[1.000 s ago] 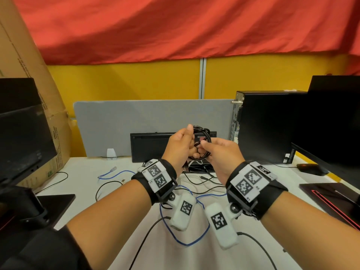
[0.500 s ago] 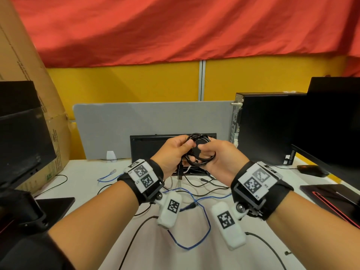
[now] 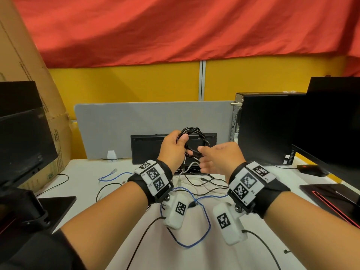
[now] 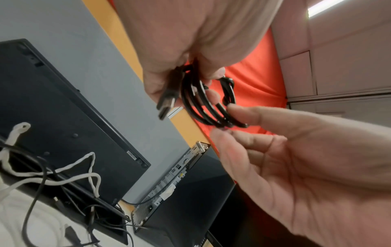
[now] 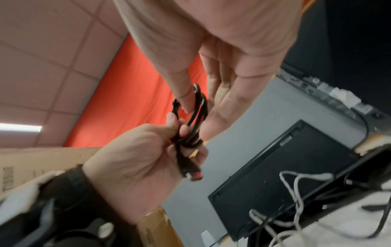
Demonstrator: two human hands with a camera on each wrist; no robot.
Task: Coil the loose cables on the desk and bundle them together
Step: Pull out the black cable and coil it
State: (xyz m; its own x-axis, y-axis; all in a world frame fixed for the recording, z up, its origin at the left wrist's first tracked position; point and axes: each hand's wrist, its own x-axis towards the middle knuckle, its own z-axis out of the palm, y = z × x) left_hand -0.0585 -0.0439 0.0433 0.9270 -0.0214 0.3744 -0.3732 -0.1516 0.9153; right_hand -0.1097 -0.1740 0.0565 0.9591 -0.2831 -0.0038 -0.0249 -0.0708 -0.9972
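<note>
A black cable wound into a small coil (image 3: 194,133) hangs in the air above the back of the white desk (image 3: 81,176). My left hand (image 3: 171,151) grips the coil (image 4: 203,107) at one side, and its USB plug (image 4: 167,100) sticks out below the fingers. My right hand (image 3: 218,158) is beside it with fairly straight fingers. Its thumb and forefinger tips touch the strands of the coil (image 5: 196,117) from either side. Loose on the desk lie a blue cable (image 3: 206,227), a white cable (image 3: 191,164) and thin black cables (image 3: 194,180).
A black keyboard (image 3: 144,147) leans upright against the grey divider (image 3: 120,123). A black PC tower (image 3: 268,129) and a monitor (image 3: 335,123) stand on the right. Another monitor (image 3: 23,137) and a cardboard box (image 3: 29,65) are on the left. A mouse (image 3: 309,169) lies at the right.
My right hand has loosened its hold on the coil and its fingers have straightened. My left hand keeps its grip, and the coil sits slightly higher and further left.
</note>
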